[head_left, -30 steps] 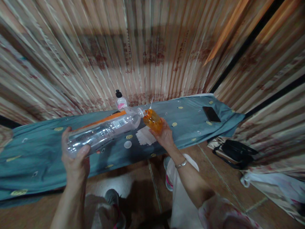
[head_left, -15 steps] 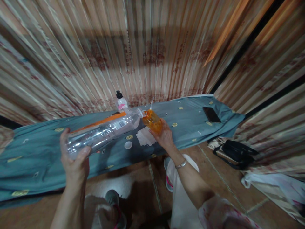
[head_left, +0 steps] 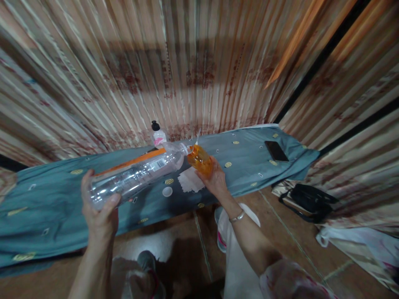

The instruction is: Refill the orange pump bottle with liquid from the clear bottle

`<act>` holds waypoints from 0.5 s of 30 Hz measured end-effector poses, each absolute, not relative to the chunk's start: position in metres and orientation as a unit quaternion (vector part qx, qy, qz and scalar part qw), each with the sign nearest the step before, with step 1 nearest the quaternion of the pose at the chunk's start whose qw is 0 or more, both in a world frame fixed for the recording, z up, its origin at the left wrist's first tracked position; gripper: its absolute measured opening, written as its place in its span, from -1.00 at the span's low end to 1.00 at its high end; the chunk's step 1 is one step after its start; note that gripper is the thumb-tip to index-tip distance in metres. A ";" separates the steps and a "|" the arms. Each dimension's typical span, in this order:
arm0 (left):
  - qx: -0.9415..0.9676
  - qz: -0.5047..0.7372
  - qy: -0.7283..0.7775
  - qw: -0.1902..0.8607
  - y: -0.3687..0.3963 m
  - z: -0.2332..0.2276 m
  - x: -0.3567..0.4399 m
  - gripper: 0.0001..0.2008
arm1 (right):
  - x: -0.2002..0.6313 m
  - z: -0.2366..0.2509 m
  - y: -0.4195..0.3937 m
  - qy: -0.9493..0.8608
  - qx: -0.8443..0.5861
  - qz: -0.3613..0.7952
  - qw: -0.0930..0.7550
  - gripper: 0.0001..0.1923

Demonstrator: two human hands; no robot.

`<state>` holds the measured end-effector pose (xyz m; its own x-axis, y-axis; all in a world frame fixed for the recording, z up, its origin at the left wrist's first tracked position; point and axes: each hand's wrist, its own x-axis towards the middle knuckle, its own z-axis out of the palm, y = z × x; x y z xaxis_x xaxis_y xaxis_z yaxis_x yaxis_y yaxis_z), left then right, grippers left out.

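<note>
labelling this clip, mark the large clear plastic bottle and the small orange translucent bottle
Large clear plastic bottle (head_left: pixel 137 175): head view, middle of its body.
Small orange translucent bottle (head_left: pixel 200 160): head view, its rounded side.

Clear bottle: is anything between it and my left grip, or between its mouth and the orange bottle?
Nothing visible. The left grip holds the clear bottle near its base; the bottle's mouth appears to meet the orange bottle, held in the right grip.

Left of centre in the frame, the long clear bottle (head_left: pixel 134 178) slants, see-through and shiny, its base to the left, its neck to the upper right, a pale barcode patch near its shoulder. Mid-frame, the smaller, translucent orange bottle (head_left: pixel 200 159) tilts toward the upper left, mouth against the clear bottle's.
</note>
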<state>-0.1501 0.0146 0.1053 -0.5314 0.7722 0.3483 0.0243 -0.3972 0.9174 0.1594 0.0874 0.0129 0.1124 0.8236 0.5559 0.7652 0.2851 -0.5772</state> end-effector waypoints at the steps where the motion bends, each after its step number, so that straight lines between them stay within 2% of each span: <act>1: 0.412 0.728 0.484 0.257 0.015 0.105 -0.150 -0.02 | 0.159 0.013 0.087 -0.664 -0.598 0.032 0.448 -0.20; 13: 0.462 0.708 0.481 0.232 0.018 0.102 -0.149 -0.03 | 0.164 0.013 0.086 -0.663 -0.600 0.042 0.446 -0.15; 15: 0.491 0.693 0.490 0.196 0.019 0.099 -0.149 -0.04 | 0.164 0.014 0.086 -0.663 -0.602 0.045 0.444 -0.13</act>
